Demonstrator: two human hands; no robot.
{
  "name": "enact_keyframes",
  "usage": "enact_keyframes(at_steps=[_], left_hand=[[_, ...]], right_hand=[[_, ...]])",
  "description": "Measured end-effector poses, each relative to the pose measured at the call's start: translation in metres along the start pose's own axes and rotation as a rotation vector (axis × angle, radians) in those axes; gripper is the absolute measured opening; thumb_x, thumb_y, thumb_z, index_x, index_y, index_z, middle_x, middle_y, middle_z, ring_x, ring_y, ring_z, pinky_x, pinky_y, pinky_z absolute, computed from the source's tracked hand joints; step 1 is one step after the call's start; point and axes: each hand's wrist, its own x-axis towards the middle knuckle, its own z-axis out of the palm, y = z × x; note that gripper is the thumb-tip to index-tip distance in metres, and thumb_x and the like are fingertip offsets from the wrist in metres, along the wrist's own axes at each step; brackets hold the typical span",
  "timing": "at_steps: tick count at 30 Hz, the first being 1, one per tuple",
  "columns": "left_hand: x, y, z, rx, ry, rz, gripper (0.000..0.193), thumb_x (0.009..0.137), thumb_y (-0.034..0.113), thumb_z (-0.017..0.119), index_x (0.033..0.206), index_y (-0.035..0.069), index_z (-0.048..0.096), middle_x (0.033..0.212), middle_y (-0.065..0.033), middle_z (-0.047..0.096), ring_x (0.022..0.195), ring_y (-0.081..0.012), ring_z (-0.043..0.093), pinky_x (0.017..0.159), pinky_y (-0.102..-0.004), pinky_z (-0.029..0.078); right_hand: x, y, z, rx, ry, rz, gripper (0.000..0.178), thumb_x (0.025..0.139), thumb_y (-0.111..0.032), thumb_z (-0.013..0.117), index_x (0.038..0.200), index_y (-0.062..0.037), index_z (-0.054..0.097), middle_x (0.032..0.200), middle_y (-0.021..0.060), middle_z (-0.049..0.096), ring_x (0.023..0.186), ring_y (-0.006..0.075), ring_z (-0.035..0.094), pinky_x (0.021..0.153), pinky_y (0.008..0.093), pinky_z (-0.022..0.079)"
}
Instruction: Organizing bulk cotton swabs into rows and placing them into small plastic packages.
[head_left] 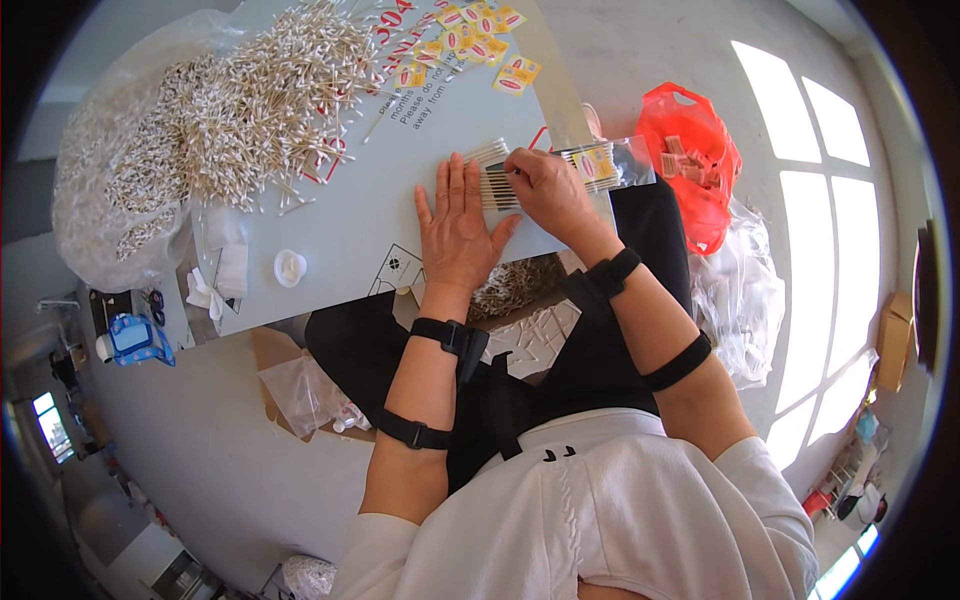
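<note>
My left hand (456,225) lies flat on the grey tabletop (350,225), its fingers stretched and thumb apart. Beside it, my right hand (552,195) is closed in a pinch over a row of cotton swabs (495,190). A dark, thin edge shows by the right fingers, but I cannot make out what they hold. Just right of that hand, a clear plastic bag (628,160) lies at the table edge, with swabs and a yellow label (592,163) at its near end. A large heap of loose cotton swabs (270,110) covers the far left.
Several yellow labels (460,40) are scattered at the back. A small white cup (289,268) and blue packet (137,338) sit at left. Below the table is a box of swabs (520,285). A red bag (690,160) and clear plastic (740,295) stand right.
</note>
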Motion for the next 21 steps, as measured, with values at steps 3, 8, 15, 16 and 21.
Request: enact_keyframes(at_steps=[3,8,15,16,21], left_hand=[[0.000,0.000,-0.001,-0.002,0.001,-0.002,0.087,0.088,0.056,0.060,0.152,0.005,0.029,0.159,-0.0145,0.027,0.148,-0.0306,0.022,0.117,-0.0586,0.012],[0.000,0.001,-0.001,-0.003,-0.005,-0.002,0.087,0.088,0.057,0.059,0.152,0.005,0.029,0.159,-0.0146,0.027,0.148,-0.0306,0.022,0.117,-0.0583,0.011],[0.001,0.002,0.000,-0.011,-0.005,-0.009,0.087,0.089,0.057,0.059,0.151,0.003,0.031,0.159,-0.0154,0.026,0.149,-0.0305,0.021,0.118,-0.0581,0.010],[0.001,0.002,0.000,-0.011,0.006,-0.005,0.087,0.089,0.058,0.057,0.151,0.004,0.030,0.159,-0.0153,0.028,0.148,-0.0310,0.023,0.117,-0.0582,0.010],[-0.001,0.001,-0.001,-0.018,-0.005,-0.015,0.087,0.089,0.058,0.058,0.151,0.003,0.030,0.159,-0.0151,0.027,0.148,-0.0310,0.022,0.118,-0.0577,0.010]], right_hand=[[-0.001,0.000,0.001,0.000,0.019,-0.020,0.009,0.084,-0.013,0.062,0.087,-0.0056,0.065,0.081,0.0159,0.068,0.077,0.0370,0.066,0.069,0.0446,0.053],[0.009,0.002,-0.001,0.048,0.034,0.005,0.011,0.084,-0.012,0.062,0.091,-0.0055,0.066,0.084,0.0173,0.068,0.078,0.0372,0.066,0.070,0.0454,0.053],[0.025,0.003,-0.001,0.006,0.017,-0.018,0.015,0.084,-0.012,0.061,0.096,-0.0070,0.068,0.085,0.0176,0.068,0.083,0.0374,0.066,0.073,0.0456,0.053],[0.026,0.003,-0.001,0.006,0.015,-0.018,0.015,0.084,-0.012,0.061,0.096,-0.0070,0.068,0.085,0.0176,0.068,0.083,0.0374,0.066,0.073,0.0456,0.053],[0.024,0.004,0.001,-0.058,-0.094,0.015,0.009,0.084,-0.014,0.062,0.088,-0.0073,0.068,0.084,0.0153,0.067,0.081,0.0356,0.065,0.072,0.0455,0.052]])
